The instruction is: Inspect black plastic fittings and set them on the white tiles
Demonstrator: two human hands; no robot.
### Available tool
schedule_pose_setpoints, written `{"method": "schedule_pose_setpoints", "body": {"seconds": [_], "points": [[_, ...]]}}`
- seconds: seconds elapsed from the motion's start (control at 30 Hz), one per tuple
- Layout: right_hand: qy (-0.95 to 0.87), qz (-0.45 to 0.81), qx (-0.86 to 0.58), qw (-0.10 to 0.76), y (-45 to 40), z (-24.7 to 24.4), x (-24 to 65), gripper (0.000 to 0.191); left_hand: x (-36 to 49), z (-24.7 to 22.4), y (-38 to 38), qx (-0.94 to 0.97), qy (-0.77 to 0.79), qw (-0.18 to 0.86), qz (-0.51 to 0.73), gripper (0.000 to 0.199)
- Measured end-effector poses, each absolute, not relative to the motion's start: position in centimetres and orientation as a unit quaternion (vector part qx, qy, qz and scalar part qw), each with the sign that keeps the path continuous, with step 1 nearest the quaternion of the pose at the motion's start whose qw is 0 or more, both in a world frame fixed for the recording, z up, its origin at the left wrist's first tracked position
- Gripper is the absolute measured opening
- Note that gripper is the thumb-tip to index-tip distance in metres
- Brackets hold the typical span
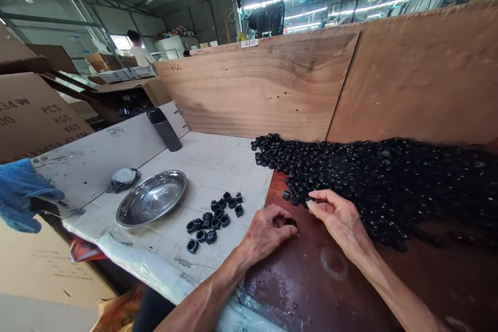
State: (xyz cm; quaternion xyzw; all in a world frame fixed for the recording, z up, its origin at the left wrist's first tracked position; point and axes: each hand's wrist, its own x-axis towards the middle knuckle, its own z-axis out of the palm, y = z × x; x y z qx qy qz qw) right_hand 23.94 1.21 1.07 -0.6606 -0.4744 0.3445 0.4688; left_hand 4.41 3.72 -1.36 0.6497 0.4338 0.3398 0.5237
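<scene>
My left hand (270, 231) is low over the edge between the white tiled surface and the reddish-brown board (288, 280), its fingers curled around a black part. At the near edge of a large heap of small black parts (373, 181), my right hand (336, 215) has its thumb and forefinger pinched at a black part. A loose black part (287, 194) lies just left of those fingertips. Several black ring-like parts (211, 237) are scattered on the white surface, left of my left hand.
A shiny metal dish (153, 199) sits on the white surface (218, 158), with a wrapped round item (123, 179) beside it. Farther back stands a dark bottle (165, 129). A wooden panel (257, 88) closes the back. Blue cloth (23, 192) hangs at left; a person (139, 52) is in the background.
</scene>
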Motion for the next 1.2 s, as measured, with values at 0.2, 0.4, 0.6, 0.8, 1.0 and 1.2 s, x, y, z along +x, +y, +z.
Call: {"method": "schedule_pose_setpoints", "body": {"seconds": [0.2,0.4,0.6,0.8,1.0,1.2], "points": [[-0.497,0.347,-0.662,0.44,1.2,1.3,23.9,0.033,4.9,-1.6,3.4,0.64,0.445,0.54,0.317,0.018],[-0.526,0.408,-0.606,0.435,0.4,2.5,23.3,0.033,4.8,-0.2,3.5,0.55,0.398,0.625,0.385,0.025],[-0.568,0.39,-0.632,0.354,0.6,1.6,23.6,0.028,4.9,0.5,3.0,0.544,0.345,0.637,0.423,0.027],[-0.636,0.297,-0.595,0.392,0.6,0.8,23.3,0.023,4.9,0.5,3.2,0.496,0.364,0.664,0.425,0.03],[-0.661,0.307,-0.561,0.394,0.3,0.5,22.9,0.015,4.6,0.2,3.3,0.48,0.356,0.693,0.404,0.03],[-0.56,0.43,-0.569,0.421,0.1,-0.1,21.7,0.022,3.8,0.4,3.8,0.559,0.345,0.641,0.396,0.027]]}}
